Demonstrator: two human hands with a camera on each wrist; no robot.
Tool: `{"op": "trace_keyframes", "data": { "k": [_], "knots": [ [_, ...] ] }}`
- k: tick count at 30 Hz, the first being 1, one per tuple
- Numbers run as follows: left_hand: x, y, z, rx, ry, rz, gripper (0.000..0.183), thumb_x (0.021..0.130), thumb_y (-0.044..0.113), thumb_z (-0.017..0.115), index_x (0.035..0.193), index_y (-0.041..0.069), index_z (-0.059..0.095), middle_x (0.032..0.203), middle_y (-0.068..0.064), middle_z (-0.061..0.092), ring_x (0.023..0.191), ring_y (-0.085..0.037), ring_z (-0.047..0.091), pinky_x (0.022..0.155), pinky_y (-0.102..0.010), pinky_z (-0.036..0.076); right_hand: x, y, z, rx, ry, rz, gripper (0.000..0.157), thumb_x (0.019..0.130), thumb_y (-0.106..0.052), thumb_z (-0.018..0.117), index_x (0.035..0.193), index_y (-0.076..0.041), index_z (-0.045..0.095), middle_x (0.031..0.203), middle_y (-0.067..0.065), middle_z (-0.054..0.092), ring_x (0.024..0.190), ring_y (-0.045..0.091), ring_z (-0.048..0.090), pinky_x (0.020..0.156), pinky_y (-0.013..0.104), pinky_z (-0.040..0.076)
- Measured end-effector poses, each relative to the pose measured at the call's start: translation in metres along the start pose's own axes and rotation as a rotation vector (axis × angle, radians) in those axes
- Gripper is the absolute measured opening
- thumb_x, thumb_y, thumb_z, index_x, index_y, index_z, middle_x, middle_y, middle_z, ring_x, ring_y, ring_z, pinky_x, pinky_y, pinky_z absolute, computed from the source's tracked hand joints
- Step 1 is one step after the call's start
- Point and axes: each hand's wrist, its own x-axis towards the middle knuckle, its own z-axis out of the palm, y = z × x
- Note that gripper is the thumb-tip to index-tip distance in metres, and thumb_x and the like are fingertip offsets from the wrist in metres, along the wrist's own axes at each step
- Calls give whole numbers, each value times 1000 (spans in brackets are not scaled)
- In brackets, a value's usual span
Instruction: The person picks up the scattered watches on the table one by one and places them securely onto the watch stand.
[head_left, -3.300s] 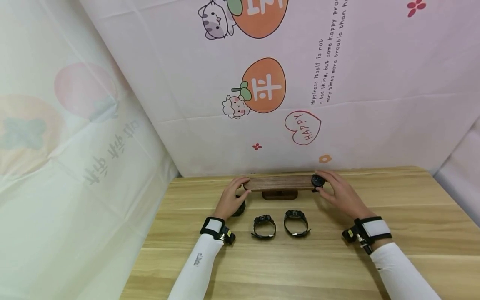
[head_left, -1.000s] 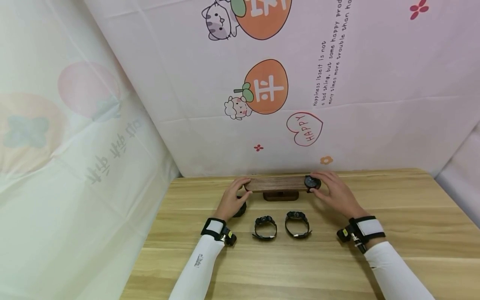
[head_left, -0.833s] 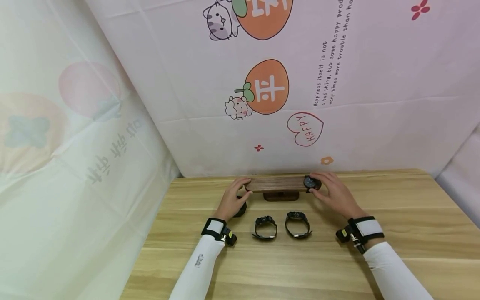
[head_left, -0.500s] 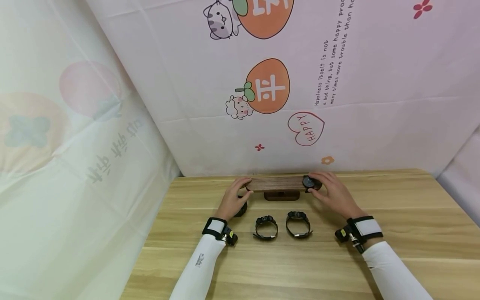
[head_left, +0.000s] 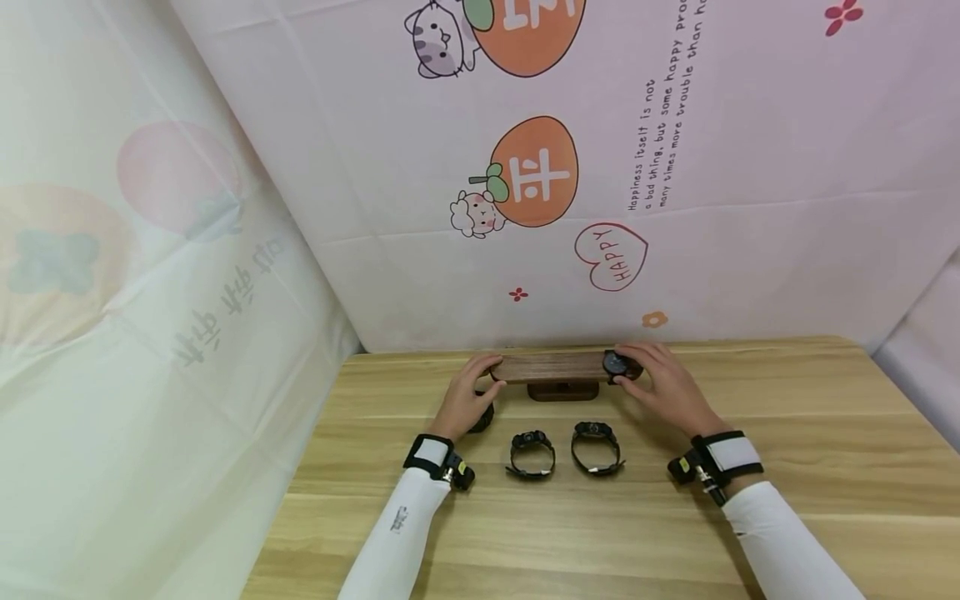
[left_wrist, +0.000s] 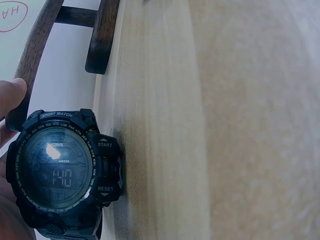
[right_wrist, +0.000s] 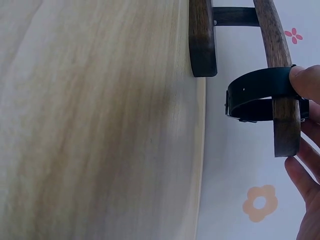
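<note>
In the head view a dark wooden watch stand (head_left: pixel 551 367) stands near the table's back edge, its long bar raised over a small base (head_left: pixel 562 392). My left hand (head_left: pixel 462 402) grips the bar's left end between thumb and fingers. A black watch (head_left: pixel 615 363) hangs around the bar near its right end, and my right hand (head_left: pixel 675 390) pinches it. The right wrist view shows its closed strap (right_wrist: pixel 260 82) looped round the bar, with the bar's tip sticking out past it. The watch face is hidden there.
Two black watches, one on the left (head_left: pixel 529 438) and one on the right (head_left: pixel 593 430), rest on the wooden table (head_left: pixel 600 533) before the stand. A digital sport watch (left_wrist: pixel 57 167) sits beside my left hand, partly covered in the head view. A printed white cloth (head_left: pixel 420 292) hangs behind.
My right hand has slid the black watch leftward along the bar from its right end, slowing to a slight shift lately. My left hand keeps its grip on the left end.
</note>
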Motion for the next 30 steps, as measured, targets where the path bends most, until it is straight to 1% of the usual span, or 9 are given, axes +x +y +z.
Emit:
{"op": "trace_keyframes", "data": {
  "k": [11,20,25,30],
  "knots": [
    [-1,2,0,-1,14,31,49,92,18,66,138,13,52,137,-1,51,124,-11,47,99,-32,47,-1,1,0,-8,-2,-2,54,83,-29,75,130,-9,59,131,10,57,120,26,47,101,49,41],
    [0,2,-1,1,22,25,48,92,19,66,138,15,52,137,1,51,123,-10,48,99,-30,48,1,1,1,-6,-6,2,54,83,-30,75,130,-9,59,131,10,57,120,26,46,101,49,41],
    [0,1,-1,-1,20,24,48,92,19,66,138,14,52,136,1,52,122,-9,48,98,-29,48,3,-1,2,6,-16,-2,53,84,-31,74,131,-9,58,131,10,57,121,26,45,102,50,40],
    [0,2,-1,-22,15,24,48,92,18,67,138,12,53,136,0,52,122,-11,48,99,-31,48,5,-5,4,2,-19,-10,53,84,-31,74,131,-9,58,131,7,57,121,25,46,103,49,40]
  ]
}}
